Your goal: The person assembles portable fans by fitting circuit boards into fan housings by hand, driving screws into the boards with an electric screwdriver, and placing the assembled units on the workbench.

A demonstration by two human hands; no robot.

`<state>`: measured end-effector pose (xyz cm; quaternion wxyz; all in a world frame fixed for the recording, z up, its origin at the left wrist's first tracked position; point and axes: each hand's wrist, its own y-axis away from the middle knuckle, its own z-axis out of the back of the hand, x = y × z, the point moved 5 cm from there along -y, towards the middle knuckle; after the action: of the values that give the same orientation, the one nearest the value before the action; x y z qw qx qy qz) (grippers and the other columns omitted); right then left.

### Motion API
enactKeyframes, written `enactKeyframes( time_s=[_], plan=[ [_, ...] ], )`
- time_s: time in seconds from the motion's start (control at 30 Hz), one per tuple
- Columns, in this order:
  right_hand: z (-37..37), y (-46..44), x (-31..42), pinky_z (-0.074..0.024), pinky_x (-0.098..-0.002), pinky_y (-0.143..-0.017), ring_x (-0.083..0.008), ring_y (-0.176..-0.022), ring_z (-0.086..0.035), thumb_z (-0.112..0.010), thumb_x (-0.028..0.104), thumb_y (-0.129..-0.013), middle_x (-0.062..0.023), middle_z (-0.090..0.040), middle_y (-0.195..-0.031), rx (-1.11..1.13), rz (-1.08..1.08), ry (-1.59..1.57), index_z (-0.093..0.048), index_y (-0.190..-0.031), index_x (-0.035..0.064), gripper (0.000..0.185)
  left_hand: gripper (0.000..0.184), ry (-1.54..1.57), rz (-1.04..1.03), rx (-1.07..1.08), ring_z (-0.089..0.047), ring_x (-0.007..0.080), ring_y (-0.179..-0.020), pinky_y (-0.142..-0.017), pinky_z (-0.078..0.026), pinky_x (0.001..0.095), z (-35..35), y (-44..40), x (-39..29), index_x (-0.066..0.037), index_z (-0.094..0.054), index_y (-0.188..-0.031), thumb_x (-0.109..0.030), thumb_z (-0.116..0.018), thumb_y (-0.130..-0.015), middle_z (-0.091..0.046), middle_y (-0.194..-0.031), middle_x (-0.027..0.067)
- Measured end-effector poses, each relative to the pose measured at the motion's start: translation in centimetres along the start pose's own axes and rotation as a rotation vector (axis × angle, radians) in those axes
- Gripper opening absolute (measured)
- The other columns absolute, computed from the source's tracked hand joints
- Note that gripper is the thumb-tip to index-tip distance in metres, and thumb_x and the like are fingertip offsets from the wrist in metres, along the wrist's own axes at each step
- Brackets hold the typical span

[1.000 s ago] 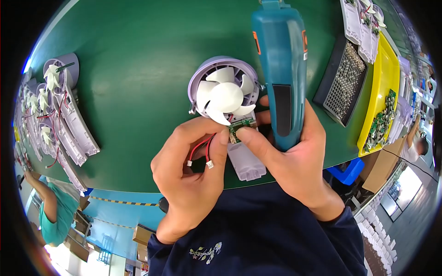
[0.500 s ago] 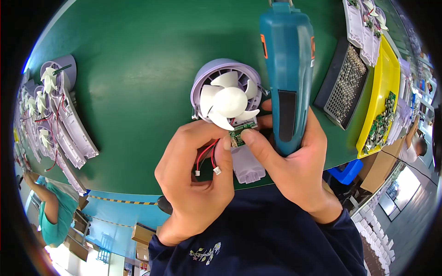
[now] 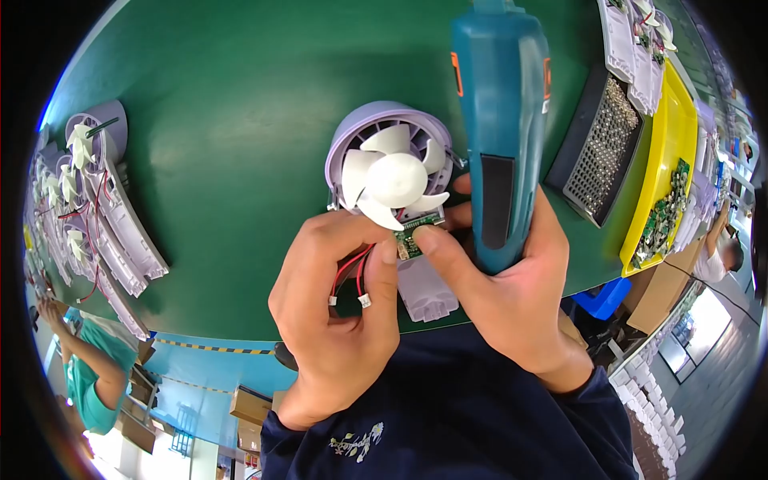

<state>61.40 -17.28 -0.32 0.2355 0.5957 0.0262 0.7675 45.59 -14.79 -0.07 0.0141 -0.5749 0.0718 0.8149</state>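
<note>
A handheld fan's pale purple housing (image 3: 344, 144) lies on the bench, its white fan blades (image 3: 397, 181) facing up. Below the blades, a small green circuit board (image 3: 410, 245) sits at the top of the handle shell (image 3: 428, 290). My left hand (image 3: 340, 300) is closed, thumb and forefinger pinching red and black wires (image 3: 362, 272) at the board's left edge; two white plugs dangle below. In my right hand (image 3: 512, 296) a teal electric screwdriver (image 3: 502, 120) is held against the palm, while the thumb presses on the board. The screwdriver's tip is out of view.
On the right stand a dark tray of screws (image 3: 600, 148) and a yellow tray (image 3: 658, 168) with circuit boards. Several fan shells (image 3: 120, 212) line the left of the green bench (image 3: 232, 160). A person in a teal shirt (image 3: 100, 376) is at lower left.
The fan housing, board and wires have shifted slightly left, with my left hand beside them. Both hands keep their hold. The person at lower left has moved their arms.
</note>
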Motion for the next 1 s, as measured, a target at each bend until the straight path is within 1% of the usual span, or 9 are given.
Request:
enactKeyframes(
  time_s=[0.2,0.3,0.5,0.53,0.67,0.73,0.83,0.93,1.0],
  plan=[
    [-0.2,0.0,-0.2,-0.0540,-0.0273,-0.060,-0.0117,-0.068,-0.069,-0.082,0.012,-0.080,-0.0085,-0.071,-0.081,-0.026,-0.042,-0.003,-0.056,-0.110,0.0007,0.041,0.017,0.015,-0.049,-0.064,-0.062,0.0188,-0.072,-0.063,-0.049,0.0259,-0.5,0.2,0.0,0.003,-0.064,-0.099,0.009,-0.067,-0.083,-0.066,-0.091,0.0119],
    [-0.2,0.0,-0.4,-0.0544,-0.0282,-0.063,-0.0142,-0.072,-0.071,-0.081,0.012,-0.081,-0.0100,-0.071,-0.083,-0.029,0.014,-0.013,-0.056,-0.110,-0.0005,0.040,0.025,-0.001,-0.117,0.025,-0.062,0.0170,-0.072,-0.062,-0.049,0.0250,-0.2,0.2,0.3,0.001,-0.068,-0.105,0.009,-0.070,-0.081,-0.067,-0.099,0.0131],
    [0.3,-0.3,-0.5,-0.0546,-0.0298,-0.068,-0.0142,-0.080,-0.070,-0.079,0.011,-0.082,-0.0119,-0.071,-0.088,0.019,0.071,0.022,-0.056,-0.114,-0.0029,0.041,0.030,-0.026,-0.074,0.122,-0.062,0.0142,-0.070,-0.060,-0.050,0.0260,-0.1,-0.8,0.0,-0.002,-0.072,-0.103,0.006,-0.079,-0.075,-0.065,-0.100,0.0091],
    [0.8,-0.2,-0.6,-0.0543,-0.0296,-0.073,-0.0147,-0.087,-0.070,-0.078,0.010,-0.083,-0.0119,-0.071,-0.093,0.122,-0.105,-0.069,-0.056,-0.113,-0.0028,0.039,0.029,-0.002,-0.078,0.112,-0.064,0.0136,-0.072,-0.061,-0.051,0.0247,-0.2,-0.7,0.0,-0.002,-0.073,-0.103,0.006,-0.079,-0.075,-0.066,-0.100,0.0098],
    [1.3,-0.2,-1.0,-0.0517,-0.0281,-0.076,-0.0114,-0.085,-0.064,-0.075,0.008,-0.085,-0.0072,-0.069,-0.093,0.140,-0.076,-0.298,-0.059,-0.110,-0.0012,0.031,0.028,0.036,-0.019,0.126,-0.066,0.0127,-0.076,-0.063,-0.053,0.0230,-0.3,-0.9,-0.1,-0.001,-0.073,-0.103,0.006,-0.078,-0.077,-0.067,-0.101,0.0100],
    [1.2,-0.3,-0.9,-0.0513,-0.0282,-0.077,-0.0097,-0.085,-0.062,-0.074,0.006,-0.086,-0.0066,-0.069,-0.094,0.136,0.034,-0.160,-0.059,-0.111,-0.0013,0.030,0.028,0.070,0.007,0.126,-0.067,0.0115,-0.080,-0.066,-0.054,0.0216,-0.4,-0.8,0.1,-0.001,-0.073,-0.104,0.007,-0.078,-0.078,-0.067,-0.102,0.0100],
    [1.7,0.0,-0.2,-0.0510,-0.0274,-0.077,-0.0096,-0.088,-0.063,-0.074,0.006,-0.085,-0.0067,-0.071,-0.097,0.147,-0.075,-0.222,-0.059,-0.114,-0.0016,0.033,0.028,0.097,0.049,0.127,-0.066,0.0101,-0.079,-0.065,-0.053,0.0212,-0.4,-0.7,0.4,0.000,-0.073,-0.104,0.008,-0.078,-0.077,-0.067,-0.103,0.0098],
    [5.5,0.6,-0.1,-0.0463,-0.0266,-0.052,-0.0110,-0.060,-0.058,-0.075,0.026,-0.086,-0.0130,-0.069,-0.087,0.153,-0.087,-0.604,-0.058,-0.117,-0.0009,0.044,0.029,0.125,0.052,0.103,-0.063,0.0083,-0.075,-0.064,-0.050,0.0197,-0.4,-0.5,0.5,0.000,-0.073,-0.104,0.007,-0.079,-0.076,-0.068,-0.101,0.0092],
    [10.0,-0.2,1.2,-0.0442,-0.0284,-0.046,-0.0177,-0.052,-0.054,-0.067,0.055,-0.087,-0.0080,-0.059,-0.073,0.238,0.299,-0.959,-0.051,-0.125,0.0056,0.065,0.030,0.070,0.066,0.125,-0.062,0.0081,-0.074,-0.063,-0.049,0.0198,-1.3,-0.9,-0.4,-0.001,-0.073,-0.104,0.007,-0.080,-0.075,-0.068,-0.099,0.0094]
  ],
)
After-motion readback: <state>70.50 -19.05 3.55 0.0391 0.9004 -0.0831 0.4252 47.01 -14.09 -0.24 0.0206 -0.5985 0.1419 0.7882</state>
